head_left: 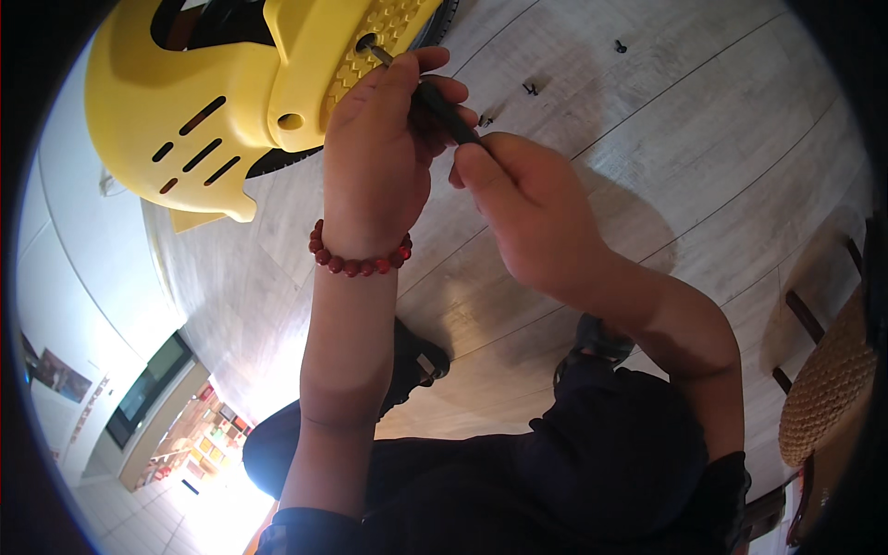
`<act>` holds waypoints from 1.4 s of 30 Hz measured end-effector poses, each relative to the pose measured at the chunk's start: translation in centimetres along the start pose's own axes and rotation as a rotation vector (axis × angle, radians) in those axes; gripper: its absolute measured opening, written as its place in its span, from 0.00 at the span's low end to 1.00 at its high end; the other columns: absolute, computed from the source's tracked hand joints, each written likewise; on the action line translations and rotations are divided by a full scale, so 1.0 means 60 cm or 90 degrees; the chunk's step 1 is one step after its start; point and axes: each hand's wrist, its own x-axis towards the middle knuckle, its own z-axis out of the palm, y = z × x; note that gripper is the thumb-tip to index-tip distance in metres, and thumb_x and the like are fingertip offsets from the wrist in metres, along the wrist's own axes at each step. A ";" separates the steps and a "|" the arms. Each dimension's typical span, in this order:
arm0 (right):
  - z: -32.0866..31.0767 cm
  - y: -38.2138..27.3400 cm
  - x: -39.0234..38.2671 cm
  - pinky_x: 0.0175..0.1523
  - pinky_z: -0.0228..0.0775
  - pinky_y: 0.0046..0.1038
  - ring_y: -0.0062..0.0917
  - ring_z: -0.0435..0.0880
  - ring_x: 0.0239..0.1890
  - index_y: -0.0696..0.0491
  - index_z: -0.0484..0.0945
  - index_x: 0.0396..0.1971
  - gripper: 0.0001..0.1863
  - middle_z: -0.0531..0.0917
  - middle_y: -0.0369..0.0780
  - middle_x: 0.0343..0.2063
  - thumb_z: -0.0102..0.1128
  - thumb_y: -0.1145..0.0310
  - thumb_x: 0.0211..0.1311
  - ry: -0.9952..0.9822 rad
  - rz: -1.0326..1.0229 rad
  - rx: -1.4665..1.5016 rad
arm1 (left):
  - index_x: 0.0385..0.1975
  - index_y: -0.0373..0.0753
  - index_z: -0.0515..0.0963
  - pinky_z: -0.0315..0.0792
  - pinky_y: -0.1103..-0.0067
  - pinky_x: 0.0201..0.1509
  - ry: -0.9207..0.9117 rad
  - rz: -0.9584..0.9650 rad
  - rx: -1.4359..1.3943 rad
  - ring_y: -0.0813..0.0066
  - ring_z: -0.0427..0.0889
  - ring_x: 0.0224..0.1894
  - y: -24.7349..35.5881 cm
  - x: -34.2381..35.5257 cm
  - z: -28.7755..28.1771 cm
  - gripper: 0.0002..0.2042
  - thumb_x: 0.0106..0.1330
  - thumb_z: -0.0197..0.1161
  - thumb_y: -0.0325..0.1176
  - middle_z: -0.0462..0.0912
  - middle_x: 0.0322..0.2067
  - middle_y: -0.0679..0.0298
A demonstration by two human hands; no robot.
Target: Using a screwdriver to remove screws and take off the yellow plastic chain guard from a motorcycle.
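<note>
Screwdriver (450, 113) pointed between ten and eleven o'clock

The right hand (536, 203) pinched its rear end; the left hand (375, 157), nearer the tip, curled its fingers round the front of the grip. From those fingers its long axis ran straight to a round hole (361, 43) in the yellow shell (250, 83). Small dark screws (530, 90) lay toward one o'clock on the floor (740, 111).

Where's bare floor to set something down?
Bare floor lies between the small dark pieces and woven seat, and left of the red bracelet, below the yellow shell. It's crowded around the screwdriver, held by your left hand and right hand.
</note>
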 end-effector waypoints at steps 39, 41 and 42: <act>-0.045 -0.015 0.016 0.29 0.67 0.22 0.18 0.73 0.19 0.55 0.70 0.48 0.14 0.76 0.35 0.24 0.50 0.73 0.61 0.084 -0.505 -0.587 | 0.45 0.32 0.71 0.73 0.82 0.37 -0.102 -0.024 -0.125 0.76 0.79 0.32 -0.001 0.006 -0.015 0.12 0.68 0.51 0.32 0.80 0.34 0.61; -0.033 -0.005 0.008 0.28 0.67 0.22 0.17 0.73 0.19 0.55 0.70 0.48 0.14 0.76 0.34 0.25 0.50 0.72 0.62 0.135 -0.430 -0.341 | 0.46 0.32 0.71 0.73 0.81 0.38 -0.110 -0.014 -0.129 0.76 0.79 0.33 -0.003 0.005 -0.014 0.12 0.68 0.51 0.32 0.80 0.35 0.61; -0.026 -0.007 0.004 0.28 0.66 0.22 0.17 0.73 0.19 0.55 0.70 0.47 0.14 0.76 0.34 0.25 0.51 0.71 0.62 0.177 -0.348 -0.095 | 0.47 0.32 0.70 0.73 0.81 0.39 -0.114 -0.002 -0.132 0.76 0.79 0.34 -0.001 0.003 -0.014 0.13 0.67 0.51 0.32 0.80 0.36 0.60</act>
